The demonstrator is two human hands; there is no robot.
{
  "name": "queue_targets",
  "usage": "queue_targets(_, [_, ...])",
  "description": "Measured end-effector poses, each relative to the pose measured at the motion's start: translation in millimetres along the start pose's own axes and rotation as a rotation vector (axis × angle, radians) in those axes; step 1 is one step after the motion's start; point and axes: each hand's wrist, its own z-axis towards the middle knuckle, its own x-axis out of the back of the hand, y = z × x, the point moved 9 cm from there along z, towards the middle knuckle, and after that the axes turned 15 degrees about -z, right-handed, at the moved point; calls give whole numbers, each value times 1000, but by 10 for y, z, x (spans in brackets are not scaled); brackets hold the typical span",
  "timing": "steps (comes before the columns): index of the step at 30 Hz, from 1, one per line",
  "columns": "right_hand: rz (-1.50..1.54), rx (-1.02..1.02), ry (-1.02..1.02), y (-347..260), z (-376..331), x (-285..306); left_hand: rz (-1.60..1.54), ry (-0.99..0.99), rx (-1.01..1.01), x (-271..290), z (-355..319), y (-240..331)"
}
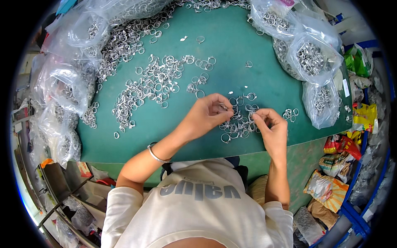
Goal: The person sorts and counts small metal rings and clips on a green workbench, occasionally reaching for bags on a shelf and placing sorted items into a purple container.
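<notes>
Silver-coloured rings lie in heaps on a green table point(231, 37). My left hand point(209, 112), a bangle on its wrist, is closed with curled fingers around a ring point(223, 107). Just to the right, my right hand point(271, 126) pinches another ring point(251, 114) between thumb and fingers. Both hands are over the near edge of a small pile of rings point(235, 130), which partly shows between them. A larger spread of rings point(155, 84) covers the table to the left of my hands.
Clear plastic bags of rings stand along the left point(62, 91) and at the right point(312, 60). A long heap of rings point(120, 45) runs along the left bags. A few rings point(290, 114) sit right of my hand. Coloured packets point(326, 186) fill a blue rack at right.
</notes>
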Motion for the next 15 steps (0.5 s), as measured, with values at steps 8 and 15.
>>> queue_targets(8, [350,58,17,-144,-151,-71,11,-11,90,-330,-7,-173])
queue_targets(15, [52,282,188,-484,-210,105,313,38,-64,-309,-71,3])
